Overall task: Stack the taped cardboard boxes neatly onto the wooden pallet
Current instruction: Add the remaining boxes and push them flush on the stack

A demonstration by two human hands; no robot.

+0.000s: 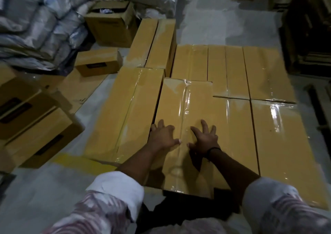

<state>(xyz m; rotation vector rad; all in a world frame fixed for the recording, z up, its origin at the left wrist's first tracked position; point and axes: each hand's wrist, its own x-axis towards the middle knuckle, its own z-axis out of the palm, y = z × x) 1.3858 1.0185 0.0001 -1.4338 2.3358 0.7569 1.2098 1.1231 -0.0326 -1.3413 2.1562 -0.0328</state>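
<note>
Bare floor (44,189) lies open along the near-left edge of the layer of taped boxes (268,76). Further left it is hemmed by loose cartons (35,126), a flattened cardboard sheet (84,90) and a small box (98,62). Dark racking (308,28) stands close off the right edge. What carries the layer is hidden beneath it.

The long box (188,105) sits mid-layer at the near edge, directly under both palms. The left hand (163,135) lies flat with fingers spread by the box's left edge. The right hand (204,139) lies flat and spread just right of the glossy tape seam (185,97). Neither hand curls round anything.

The box's long axis runs straight away from the person, parallel to its neighbours. Its far end overlaps the far row, and its near end juts past the layer's near edge.
</note>
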